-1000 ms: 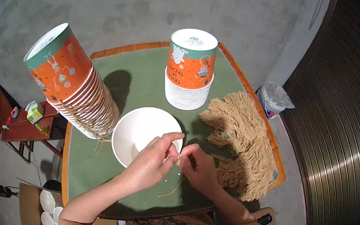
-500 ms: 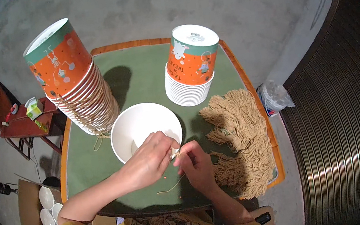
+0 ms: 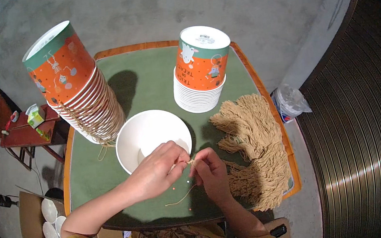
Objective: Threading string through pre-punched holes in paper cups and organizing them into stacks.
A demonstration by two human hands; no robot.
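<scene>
At the near edge of an open white paper bucket (image 3: 130, 136), my left hand (image 3: 158, 168) and my right hand (image 3: 210, 171) work close together. Both hands pinch a short piece of tan cord (image 3: 191, 162), thumbs against fingers, with a small gap between the hands. A loose tail of cord hangs below my right hand and curls over the green tabletop. The bucket stands upright on the table, its inside facing up. My fingers hide most of where the cord meets itself, so a knot cannot be made out.
A tall stack of upside-down orange and green buckets (image 3: 64, 71), looped with cord, stands left. A shorter stack (image 3: 201, 71) stands at the far right. A heap of tan cords (image 3: 256, 151) lies on the right of the green table (image 3: 154, 70). White cups (image 3: 51, 233) fill a carton below left.
My hands have drawn slightly apart, and the cord between the fingertips now shows more plainly. A pale speck has appeared on the cloth below them. The buckets and cord heap stay put.
</scene>
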